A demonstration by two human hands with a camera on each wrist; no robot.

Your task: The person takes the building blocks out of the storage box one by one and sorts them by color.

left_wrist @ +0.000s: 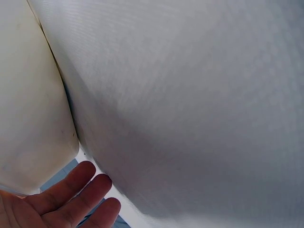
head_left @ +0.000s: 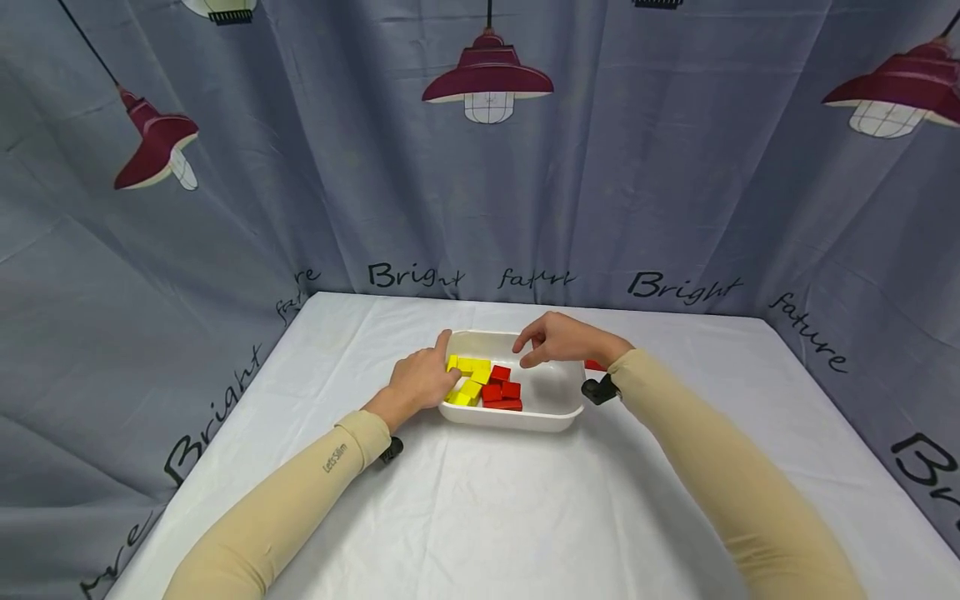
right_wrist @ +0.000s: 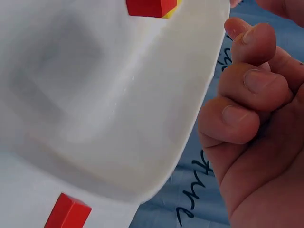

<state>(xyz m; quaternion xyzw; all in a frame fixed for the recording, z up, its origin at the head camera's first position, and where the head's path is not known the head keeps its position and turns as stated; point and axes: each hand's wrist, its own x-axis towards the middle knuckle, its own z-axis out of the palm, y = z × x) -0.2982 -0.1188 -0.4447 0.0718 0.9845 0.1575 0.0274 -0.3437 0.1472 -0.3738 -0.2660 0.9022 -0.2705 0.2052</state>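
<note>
A white tray (head_left: 543,417) holds several yellow blocks (head_left: 472,367) on its left side and several red blocks (head_left: 502,392) beside them. My left hand (head_left: 422,379) holds the tray at its left end, the thumb reaching over the rim by the yellow blocks and the index finger along the far corner. In the left wrist view, the other fingers (left_wrist: 78,192) stretch out outside the tray wall. My right hand (head_left: 562,339) hovers over the tray's far right part, thumb and index apart with nothing between them. Its other fingers (right_wrist: 237,102) are loosely curled.
Outside the tray's right end, a red block (right_wrist: 69,211) lies on the white tablecloth (head_left: 480,508), partly hidden by the right wrist in the head view. A grey-blue curtain (head_left: 360,183) with printed lamps and lettering hangs behind and at both sides of the table.
</note>
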